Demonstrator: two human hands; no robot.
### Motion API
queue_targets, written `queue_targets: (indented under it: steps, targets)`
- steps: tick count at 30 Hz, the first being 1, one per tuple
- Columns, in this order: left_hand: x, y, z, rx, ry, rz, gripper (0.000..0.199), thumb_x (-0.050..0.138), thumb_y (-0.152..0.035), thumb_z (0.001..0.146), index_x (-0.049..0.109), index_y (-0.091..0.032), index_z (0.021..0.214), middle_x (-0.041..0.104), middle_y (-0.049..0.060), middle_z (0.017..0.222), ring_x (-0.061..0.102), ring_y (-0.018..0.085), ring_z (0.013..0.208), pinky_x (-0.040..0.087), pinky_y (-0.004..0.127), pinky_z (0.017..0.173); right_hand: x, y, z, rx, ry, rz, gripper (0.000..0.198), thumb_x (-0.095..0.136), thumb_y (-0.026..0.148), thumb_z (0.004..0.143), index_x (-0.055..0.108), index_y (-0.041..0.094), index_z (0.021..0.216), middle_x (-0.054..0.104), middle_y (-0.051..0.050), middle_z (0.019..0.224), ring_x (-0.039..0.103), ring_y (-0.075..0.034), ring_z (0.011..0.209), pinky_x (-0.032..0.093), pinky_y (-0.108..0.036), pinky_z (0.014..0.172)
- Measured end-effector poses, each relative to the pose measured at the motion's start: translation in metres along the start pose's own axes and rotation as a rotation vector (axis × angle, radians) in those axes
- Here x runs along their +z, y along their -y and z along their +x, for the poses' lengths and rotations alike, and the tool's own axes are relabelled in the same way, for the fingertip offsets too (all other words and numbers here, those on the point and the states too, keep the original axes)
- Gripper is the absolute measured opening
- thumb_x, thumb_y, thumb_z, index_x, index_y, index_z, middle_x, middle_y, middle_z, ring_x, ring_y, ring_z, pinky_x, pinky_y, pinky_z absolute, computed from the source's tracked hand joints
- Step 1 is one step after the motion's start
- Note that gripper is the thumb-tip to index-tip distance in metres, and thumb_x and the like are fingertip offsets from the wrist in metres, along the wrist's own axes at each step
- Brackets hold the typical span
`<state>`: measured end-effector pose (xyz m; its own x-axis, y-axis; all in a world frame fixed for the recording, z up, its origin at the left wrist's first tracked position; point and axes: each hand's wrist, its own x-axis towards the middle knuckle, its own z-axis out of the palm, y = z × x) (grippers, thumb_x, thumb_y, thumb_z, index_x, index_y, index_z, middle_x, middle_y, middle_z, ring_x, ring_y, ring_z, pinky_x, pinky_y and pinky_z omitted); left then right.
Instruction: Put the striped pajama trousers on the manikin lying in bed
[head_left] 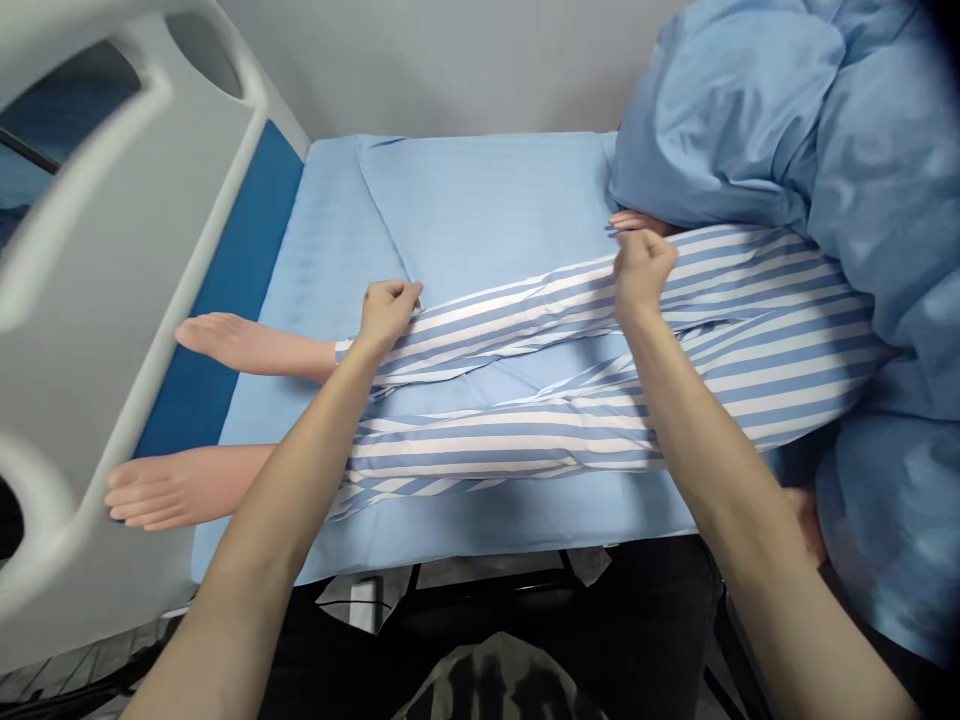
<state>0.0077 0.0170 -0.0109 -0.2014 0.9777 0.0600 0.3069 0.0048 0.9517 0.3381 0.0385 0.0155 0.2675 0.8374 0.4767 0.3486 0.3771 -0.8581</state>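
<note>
Blue-and-white striped trousers [517,430] cover the legs of a lying figure that looks like a manikin. My left hand [388,312] is closed in a pinch on the far trouser leg, near its lower end. Further up the same leg, at the thigh, my right hand [645,268] is closed at the cloth's far edge; its fingertips are partly hidden. Between my hands, the upper edge of that leg runs almost straight. Two bare feet, the far foot [232,340] and the near foot [176,488], stick out of the trouser ends.
A light-blue sheet [480,190] covers the bed. At the left stands a grey bed end board [172,190] with a dark-blue panel [232,270]. A bunched blue quilt [750,110] lies over the figure's upper body, with fingers [637,220] showing beneath it.
</note>
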Motion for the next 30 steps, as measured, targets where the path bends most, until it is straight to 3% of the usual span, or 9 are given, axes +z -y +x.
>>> queue_targets:
  steps: [4, 7, 11, 15, 19, 23, 27, 30]
  targets:
    - [-0.004, 0.014, 0.004, -0.072, 0.0, -0.104, 0.029, 0.062, -0.031, 0.073, 0.048, -0.02, 0.05, 0.038, -0.003, 0.042, 0.028, 0.008, 0.04, 0.02, 0.024, 0.041, 0.078, 0.043, -0.032, 0.062, 0.169, 0.119, 0.047, 0.06, 0.04, 0.088, 0.027, 0.022, 0.059, 0.027, 0.004, 0.058, 0.038, -0.01, 0.059, 0.035, -0.025, 0.058]
    - [-0.006, 0.008, 0.001, -0.087, -0.064, -0.167, 0.03, 0.063, -0.03, 0.072, 0.045, -0.02, 0.051, 0.038, -0.004, 0.042, 0.028, 0.007, 0.041, 0.02, 0.024, 0.041, 0.127, 0.054, -0.048, 0.146, 0.259, 0.21, 0.047, 0.061, 0.034, 0.086, 0.027, 0.021, 0.057, 0.027, 0.004, 0.057, 0.033, -0.01, 0.058, 0.033, -0.025, 0.056]
    - [0.001, -0.015, -0.013, -0.048, -0.141, -0.257, 0.034, 0.064, -0.034, 0.077, 0.042, -0.021, 0.055, 0.036, -0.004, 0.044, 0.031, 0.008, 0.041, 0.023, 0.024, 0.042, 0.148, 0.046, -0.059, 0.226, 0.29, 0.249, 0.048, 0.065, 0.037, 0.084, 0.028, 0.022, 0.057, 0.025, 0.004, 0.056, 0.03, -0.01, 0.056, 0.031, -0.026, 0.055]
    - [0.032, -0.034, -0.023, 0.015, -0.041, -0.346, 0.036, 0.068, -0.038, 0.08, 0.043, -0.021, 0.059, 0.043, -0.003, 0.051, 0.042, 0.01, 0.046, 0.031, 0.025, 0.045, 0.134, 0.04, -0.053, 0.216, 0.29, 0.251, 0.047, 0.064, 0.043, 0.086, 0.031, 0.022, 0.059, 0.027, 0.005, 0.056, 0.033, -0.011, 0.057, 0.033, -0.025, 0.055]
    - [0.062, -0.028, -0.025, 0.05, -0.013, -0.267, 0.03, 0.069, -0.029, 0.078, 0.048, -0.021, 0.058, 0.047, -0.003, 0.053, 0.046, 0.011, 0.053, 0.037, 0.024, 0.05, 0.097, 0.027, -0.02, 0.116, 0.278, 0.13, 0.044, 0.068, 0.038, 0.083, 0.035, 0.022, 0.059, 0.03, 0.005, 0.056, 0.035, -0.011, 0.058, 0.037, -0.025, 0.059]
    - [0.07, -0.025, -0.026, 0.078, 0.097, -0.136, 0.02, 0.066, -0.018, 0.074, 0.055, -0.019, 0.057, 0.052, -0.002, 0.054, 0.047, 0.01, 0.054, 0.038, 0.023, 0.055, 0.041, -0.005, 0.012, 0.028, 0.023, -0.049, 0.043, 0.062, 0.024, 0.084, 0.03, 0.022, 0.057, 0.028, 0.007, 0.055, 0.034, -0.01, 0.059, 0.04, -0.025, 0.066]
    - [0.092, -0.053, -0.018, 0.081, 0.05, -0.216, 0.029, 0.062, -0.019, 0.08, 0.05, -0.018, 0.054, 0.047, -0.003, 0.05, 0.044, 0.01, 0.051, 0.038, 0.024, 0.054, 0.012, -0.031, 0.014, -0.023, -0.04, -0.198, 0.04, 0.058, 0.027, 0.088, 0.031, 0.022, 0.06, 0.033, 0.005, 0.059, 0.044, -0.011, 0.065, 0.044, -0.027, 0.073]
    - [0.136, -0.078, -0.008, 0.144, 0.05, -0.271, 0.031, 0.062, -0.023, 0.084, 0.047, -0.019, 0.057, 0.045, -0.003, 0.052, 0.045, 0.01, 0.053, 0.038, 0.024, 0.057, 0.013, -0.037, 0.009, -0.081, -0.006, -0.29, 0.039, 0.053, 0.035, 0.094, 0.032, 0.022, 0.062, 0.038, 0.003, 0.062, 0.049, -0.012, 0.07, 0.046, -0.028, 0.076]
